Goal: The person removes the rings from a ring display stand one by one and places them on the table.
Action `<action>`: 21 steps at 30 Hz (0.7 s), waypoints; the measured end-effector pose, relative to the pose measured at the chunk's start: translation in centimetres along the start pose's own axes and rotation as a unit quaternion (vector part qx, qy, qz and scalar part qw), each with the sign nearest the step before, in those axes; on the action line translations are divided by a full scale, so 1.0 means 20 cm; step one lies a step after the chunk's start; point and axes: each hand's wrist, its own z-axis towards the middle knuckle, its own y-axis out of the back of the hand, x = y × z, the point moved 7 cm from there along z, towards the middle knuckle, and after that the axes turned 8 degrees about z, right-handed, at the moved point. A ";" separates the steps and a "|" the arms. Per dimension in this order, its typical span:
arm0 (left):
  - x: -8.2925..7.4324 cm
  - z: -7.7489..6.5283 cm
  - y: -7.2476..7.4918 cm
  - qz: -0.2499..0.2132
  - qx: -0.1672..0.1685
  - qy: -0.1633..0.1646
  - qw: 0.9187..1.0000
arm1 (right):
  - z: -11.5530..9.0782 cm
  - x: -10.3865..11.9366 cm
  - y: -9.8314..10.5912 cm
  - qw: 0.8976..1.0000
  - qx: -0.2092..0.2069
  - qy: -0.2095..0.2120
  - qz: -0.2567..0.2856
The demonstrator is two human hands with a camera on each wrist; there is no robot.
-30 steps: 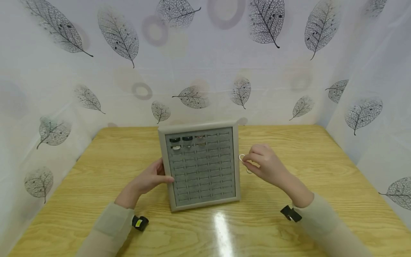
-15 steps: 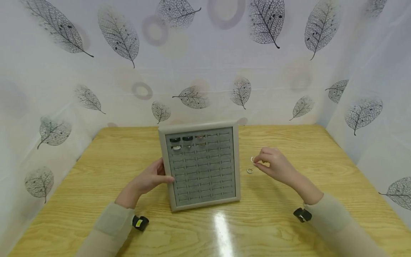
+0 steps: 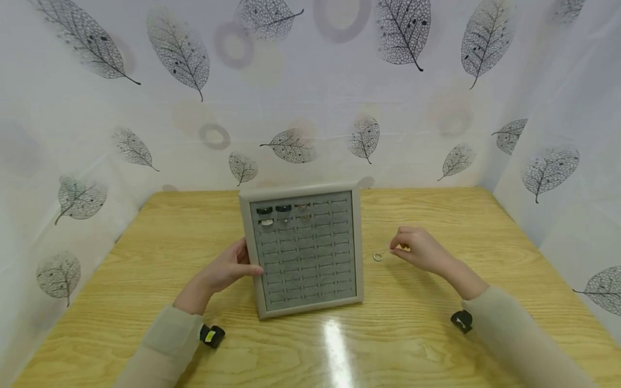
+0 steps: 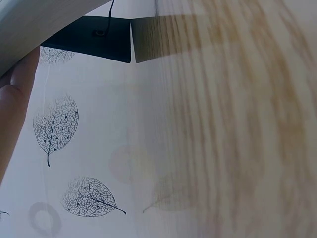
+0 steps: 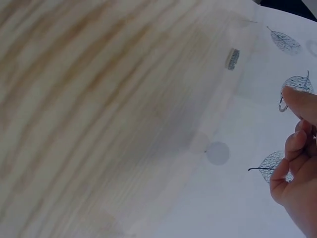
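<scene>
A grey ring display board (image 3: pixel 308 275) with a pale frame stands tilted back on the wooden table. Several rings sit in its top two rows at the left, among them a black ring (image 3: pixel 264 210) and a white ring (image 3: pixel 266 222). My left hand (image 3: pixel 228 269) grips the frame's left side, thumb in front and the other fingers mostly hidden behind. To the right of the board, my right hand (image 3: pixel 421 249) pinches a thin silver ring (image 5: pixel 283 105) between thumb and fingertips. A second ring (image 3: pixel 378 257) lies on the table between that hand and the board.
The wooden table (image 3: pixel 402 334) reaches back to a leaf-printed curtain (image 3: pixel 310 81), which also closes off both sides. The board's dark rear support (image 4: pixel 94 37) shows in the left wrist view. Each wrist wears a black strap (image 3: pixel 212 337).
My right hand has moved right and slightly down, away from the board, with the ring still pinched, leaving the ring on the table more visible. The left hand and board stay put.
</scene>
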 end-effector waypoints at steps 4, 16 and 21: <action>0.00 0.00 0.00 -0.001 0.001 0.000 1.000 | -0.01 -0.05 -0.03 0.999 0.033 -0.031 -0.002; 0.00 0.00 0.00 0.004 -0.001 0.009 1.000 | -0.02 -0.12 -0.10 0.990 0.119 -0.080 -0.014; 0.00 -0.01 0.00 -0.006 0.001 0.007 1.000 | -0.02 -0.13 -0.11 0.987 0.133 -0.091 -0.023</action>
